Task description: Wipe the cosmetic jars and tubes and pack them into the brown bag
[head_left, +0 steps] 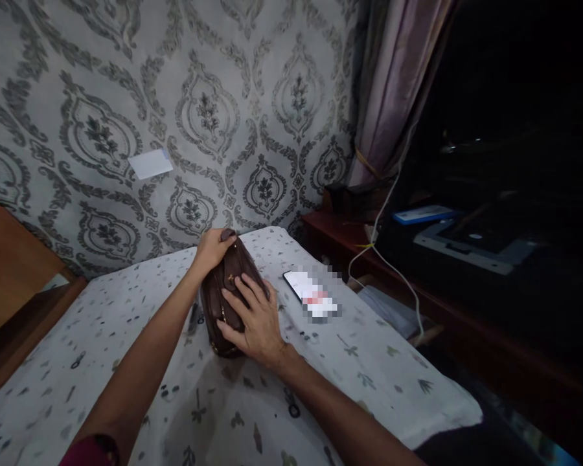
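Observation:
A dark brown handbag [228,268] with a small gold emblem and zips lies on the white patterned bedsheet [140,317]. At its far end my left hand [212,250] grips the bag by a corner or strap, thumb along the edge. My right hand [256,320] rests over the bag's front with fingers spread flat against it. A phone [304,291] with a lit screen, partly blurred out, lies on the sheet to the right of the bag. The bag's underside and the left fingertips are hidden.
Wallpaper [204,110] with a dark pattern rises behind the bed, and a white card [150,164] is on it. A wooden board [14,272] stands at left. To the right are a reddish-brown cabinet [337,230], a white cable [386,200], a curtain [391,84] and an open drawer [432,335].

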Motion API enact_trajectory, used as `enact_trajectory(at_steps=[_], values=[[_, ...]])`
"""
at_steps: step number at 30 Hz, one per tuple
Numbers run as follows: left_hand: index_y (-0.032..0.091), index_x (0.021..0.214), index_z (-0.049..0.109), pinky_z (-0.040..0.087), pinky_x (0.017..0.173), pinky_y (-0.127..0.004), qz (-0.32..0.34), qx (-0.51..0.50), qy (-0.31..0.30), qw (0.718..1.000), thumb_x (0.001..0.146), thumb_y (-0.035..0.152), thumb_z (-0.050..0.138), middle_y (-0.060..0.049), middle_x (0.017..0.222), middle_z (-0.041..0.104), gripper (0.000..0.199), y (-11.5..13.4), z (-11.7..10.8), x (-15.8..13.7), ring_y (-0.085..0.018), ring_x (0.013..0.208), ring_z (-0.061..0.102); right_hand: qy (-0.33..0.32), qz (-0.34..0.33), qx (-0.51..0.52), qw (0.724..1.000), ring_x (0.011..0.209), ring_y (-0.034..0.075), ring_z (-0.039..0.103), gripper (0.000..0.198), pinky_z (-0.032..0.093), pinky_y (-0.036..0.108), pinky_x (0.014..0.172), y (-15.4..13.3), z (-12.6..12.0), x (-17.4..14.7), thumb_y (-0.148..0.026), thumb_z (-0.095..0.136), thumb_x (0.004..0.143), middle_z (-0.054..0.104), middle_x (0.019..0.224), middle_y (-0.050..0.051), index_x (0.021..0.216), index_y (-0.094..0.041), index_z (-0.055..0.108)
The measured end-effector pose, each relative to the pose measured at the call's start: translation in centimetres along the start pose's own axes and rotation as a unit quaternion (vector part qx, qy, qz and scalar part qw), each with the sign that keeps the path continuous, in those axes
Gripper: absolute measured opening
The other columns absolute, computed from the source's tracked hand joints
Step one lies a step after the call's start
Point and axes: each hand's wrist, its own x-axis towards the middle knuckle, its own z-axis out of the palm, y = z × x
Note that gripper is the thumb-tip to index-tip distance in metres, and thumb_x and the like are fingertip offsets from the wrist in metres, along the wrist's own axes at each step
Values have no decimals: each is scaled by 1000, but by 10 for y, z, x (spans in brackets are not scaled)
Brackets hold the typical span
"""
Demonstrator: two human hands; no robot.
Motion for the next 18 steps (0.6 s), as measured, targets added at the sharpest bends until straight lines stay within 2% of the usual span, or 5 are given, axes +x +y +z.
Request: enact_trajectory(at_steps=[5, 10, 14, 18], values=[[22, 59, 47, 30, 58, -27, -11, -34, 25, 999, 78, 42, 51, 4, 56, 40, 28, -7, 9, -1, -14, 59, 38, -17, 5, 9, 1000, 133, 27, 51, 45, 19, 51, 121, 0, -1, 1, -45, 63, 88, 62, 137, 12, 127, -22, 64], [21, 59, 49, 31, 59, -27, -1, -53, 36, 998, 77, 43, 56, 4, 57, 42, 29, -2, 7, -8, -14, 61, 39, -33, 4, 1, 999, 134, 27, 50, 46, 17, 52, 121, -1, -1, 1, -45, 62, 90, 61, 138, 13, 129, -22, 63], [20, 60, 51, 32, 58, -26, 5, -73, 31, 997, 77, 44, 57, 4, 57, 42, 30, 3, 4, -15, -13, 60, 39, -52, 7, -9, 999, 135, 28, 48, 47, 17, 53, 120, -1, -2, 1, -46, 61, 90, 60, 139, 14, 131, -22, 61], [20, 60, 51, 34, 57, -25, 11, -96, 12, 995, 76, 46, 57, 5, 57, 43, 31, 7, 2, -20, -12, 58, 39, -44, 3, -9, 999, 136, 27, 47, 46, 16, 53, 120, -1, -2, 2, -48, 59, 92, 60, 139, 15, 130, -21, 61]])
